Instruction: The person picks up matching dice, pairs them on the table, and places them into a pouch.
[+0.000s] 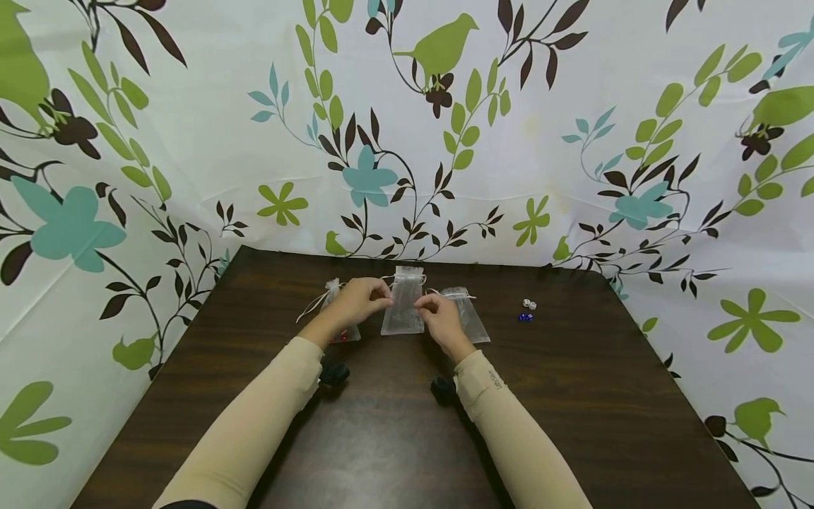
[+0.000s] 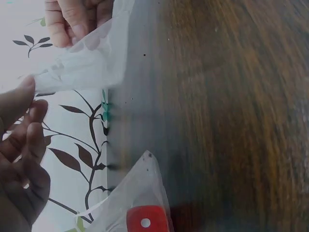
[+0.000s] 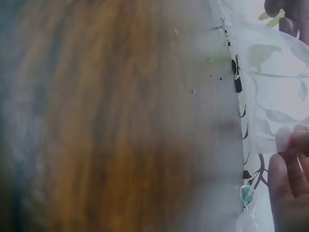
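Observation:
Between my hands in the head view is a sheer white drawstring pouch [image 1: 405,304]. At its left edge my left hand [image 1: 359,300] pinches it between thumb and fingers, also seen in the left wrist view, where the pouch [image 2: 91,67] is stretched between both hands. The thumb and fingers of my right hand [image 1: 441,322] pinch the opposite edge. A second sheer pouch [image 1: 332,288], partly hidden by my left hand, lies to the left with a red die [image 2: 147,220] inside. Behind my right hand lies a third pouch [image 1: 473,324], flat on the table.
White dice [image 1: 529,304] and blue dice [image 1: 526,317] sit on the dark wooden table [image 1: 572,410], right of the pouches. Black devices [image 1: 443,391] show beneath both wrists. A patterned cloth [image 1: 407,141] hangs along the table's back edge and sides.

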`<state>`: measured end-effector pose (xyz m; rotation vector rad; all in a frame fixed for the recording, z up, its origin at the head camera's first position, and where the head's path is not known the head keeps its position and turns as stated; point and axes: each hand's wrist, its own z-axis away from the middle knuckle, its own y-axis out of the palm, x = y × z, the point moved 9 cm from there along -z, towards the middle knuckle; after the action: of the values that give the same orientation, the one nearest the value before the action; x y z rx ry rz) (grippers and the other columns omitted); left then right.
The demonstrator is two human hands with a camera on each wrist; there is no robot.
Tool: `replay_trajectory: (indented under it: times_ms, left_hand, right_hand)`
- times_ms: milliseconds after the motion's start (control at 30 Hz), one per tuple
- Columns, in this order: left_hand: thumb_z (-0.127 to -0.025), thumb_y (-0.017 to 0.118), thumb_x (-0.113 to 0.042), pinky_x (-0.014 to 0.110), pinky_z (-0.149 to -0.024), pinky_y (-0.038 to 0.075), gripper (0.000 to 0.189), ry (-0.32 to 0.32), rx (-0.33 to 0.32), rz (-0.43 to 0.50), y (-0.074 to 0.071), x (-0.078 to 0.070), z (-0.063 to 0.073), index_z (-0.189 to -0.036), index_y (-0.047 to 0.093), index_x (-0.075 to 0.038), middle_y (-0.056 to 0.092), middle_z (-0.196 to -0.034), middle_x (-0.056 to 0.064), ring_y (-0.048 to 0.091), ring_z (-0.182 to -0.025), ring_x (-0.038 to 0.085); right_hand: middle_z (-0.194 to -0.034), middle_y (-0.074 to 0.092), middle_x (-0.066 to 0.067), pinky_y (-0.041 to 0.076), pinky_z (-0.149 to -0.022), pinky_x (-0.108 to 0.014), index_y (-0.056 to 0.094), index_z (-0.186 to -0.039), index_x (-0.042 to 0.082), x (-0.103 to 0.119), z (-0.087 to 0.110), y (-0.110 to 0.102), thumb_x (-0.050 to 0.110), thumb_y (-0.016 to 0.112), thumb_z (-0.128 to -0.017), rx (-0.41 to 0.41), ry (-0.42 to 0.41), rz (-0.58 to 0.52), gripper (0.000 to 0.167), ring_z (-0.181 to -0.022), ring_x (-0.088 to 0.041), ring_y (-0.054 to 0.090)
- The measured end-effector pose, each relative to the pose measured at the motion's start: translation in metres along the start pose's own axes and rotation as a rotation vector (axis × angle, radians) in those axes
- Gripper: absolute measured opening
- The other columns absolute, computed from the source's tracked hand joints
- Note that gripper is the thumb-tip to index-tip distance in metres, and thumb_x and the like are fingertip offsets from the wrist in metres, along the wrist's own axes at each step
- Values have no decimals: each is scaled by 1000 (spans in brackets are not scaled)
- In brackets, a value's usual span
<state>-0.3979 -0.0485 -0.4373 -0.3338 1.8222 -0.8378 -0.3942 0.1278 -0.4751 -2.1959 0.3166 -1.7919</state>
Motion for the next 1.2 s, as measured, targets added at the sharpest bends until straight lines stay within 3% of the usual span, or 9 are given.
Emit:
replay_trajectory:
  times_ms: [233,400,567,700,900,1033,1200]
  left_hand:
    - [-91,78,-22,36,-70,48,29,50,-170,-54,-21,-7,1,-101,54,-10,58,-92,4,56,-79,19]
    - [-89,80,-23,40,-85,48,46,131,-261,-139,-37,-18,-1,-121,53,-4,51,-110,13,53,-97,26]
    - [-89,80,-21,48,-104,44,64,146,-172,-86,-33,-20,-6,-143,49,-3,55,-129,18,55,-121,34]
    - [-93,76,-21,50,-103,46,64,120,-98,-18,-25,-17,-9,-147,46,-6,59,-130,17,58,-124,34]
    - [-96,72,-25,49,-92,53,49,154,-54,-36,-15,-16,-9,-140,52,-15,66,-124,15,65,-112,30]
    - [-95,74,-24,44,-80,54,37,198,-59,-80,-14,-21,-7,-128,60,-12,70,-104,11,66,-91,25]
    - [-91,78,-20,39,-77,52,25,230,-81,-122,-17,-25,-7,-110,66,-8,69,-95,6,61,-83,19]
  right_hand:
    - [-95,72,-14,50,-76,-27,71,-90,-3,2,-1,-3,-10,66,-91,-35,-16,-1,9,-87,-20,64]
    - [-93,71,-16,49,-74,-25,71,-88,-4,5,-1,-4,-12,66,-89,-47,-34,-5,9,-85,-18,63]
    - [-93,71,-15,49,-73,-25,71,-89,-3,6,1,-3,-12,66,-90,-41,-47,-9,10,-83,-17,62]
    - [-93,71,-15,49,-73,-25,71,-90,-3,8,3,-1,-12,65,-90,-26,-75,-7,11,-84,-19,63]
    - [-93,70,-14,52,-75,-28,71,-91,-3,5,6,1,-11,64,-92,-20,-92,-18,11,-87,-22,65]
    - [-93,70,-13,52,-76,-29,71,-92,-2,4,6,1,-10,65,-92,-15,-81,-13,10,-88,-22,66]
    - [-93,70,-13,51,-75,-28,70,-91,-2,6,4,2,-11,65,-92,-16,-96,13,11,-87,-20,65]
